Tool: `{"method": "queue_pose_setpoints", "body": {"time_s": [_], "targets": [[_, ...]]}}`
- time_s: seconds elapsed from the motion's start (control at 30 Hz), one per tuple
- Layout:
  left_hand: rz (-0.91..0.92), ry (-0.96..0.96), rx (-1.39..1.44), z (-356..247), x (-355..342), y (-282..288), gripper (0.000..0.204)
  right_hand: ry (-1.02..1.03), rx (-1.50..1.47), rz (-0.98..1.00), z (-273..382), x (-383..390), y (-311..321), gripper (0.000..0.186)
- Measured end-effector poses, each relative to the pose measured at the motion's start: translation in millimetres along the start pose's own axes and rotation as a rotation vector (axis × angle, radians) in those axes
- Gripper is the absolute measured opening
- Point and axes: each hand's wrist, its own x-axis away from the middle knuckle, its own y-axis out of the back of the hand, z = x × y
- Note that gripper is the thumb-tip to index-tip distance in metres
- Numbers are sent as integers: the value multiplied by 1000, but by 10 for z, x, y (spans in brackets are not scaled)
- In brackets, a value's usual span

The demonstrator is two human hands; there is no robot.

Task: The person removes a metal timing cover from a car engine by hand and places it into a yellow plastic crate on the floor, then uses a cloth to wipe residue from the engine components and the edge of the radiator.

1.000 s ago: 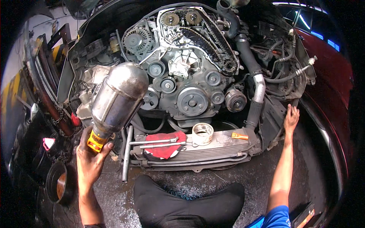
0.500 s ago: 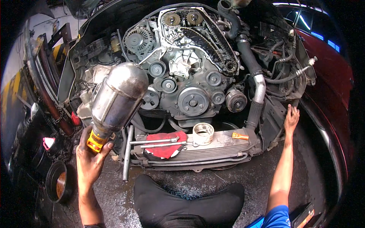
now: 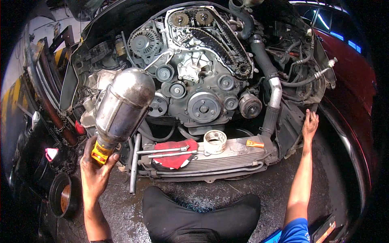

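In my left hand (image 3: 94, 170) is a large metal canister (image 3: 123, 105) with a domed end and a yellow neck piece. My fingers wrap round the yellow part, and the dome tilts up toward the engine. My right hand (image 3: 310, 123) reaches out at the right with its fingers stretched forward. It rests against the edge of a black panel (image 3: 292, 121), and nothing shows in it. Before me is an engine with its timing chain (image 3: 214, 38) exposed, above a crank pulley (image 3: 204, 107) and several smaller pulleys.
On the radiator's top (image 3: 235, 152) lie a red cloth (image 3: 174, 160) under metal bars, a tape roll (image 3: 214, 141) and an orange-handled scraper (image 3: 254, 143). A metal pipe (image 3: 135, 166) leans nearby. A black basin (image 3: 60, 194) sits at left; a dark red car (image 3: 348, 73) stands at right.
The view has shifted slightly, so the engine sits a little further left. Both hands stay nearly in place, with the canister still in my left.
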Motion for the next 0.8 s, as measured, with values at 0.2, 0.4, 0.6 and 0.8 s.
{"method": "queue_pose_setpoints", "body": {"time_s": [0.2,0.4,0.6,0.8], "targets": [[-12,-13,5,11,9,-44,49,-1,14,28,25,-17,43,36],[10,9,-6,-27,7,-29,49,24,29,-7,-31,-21,9,36],[-5,-1,-2,-23,15,-33,49,4,16,9,9,-21,24,36],[3,3,26,-14,13,-27,49,31,1,-16,43,-23,38,36]]}}
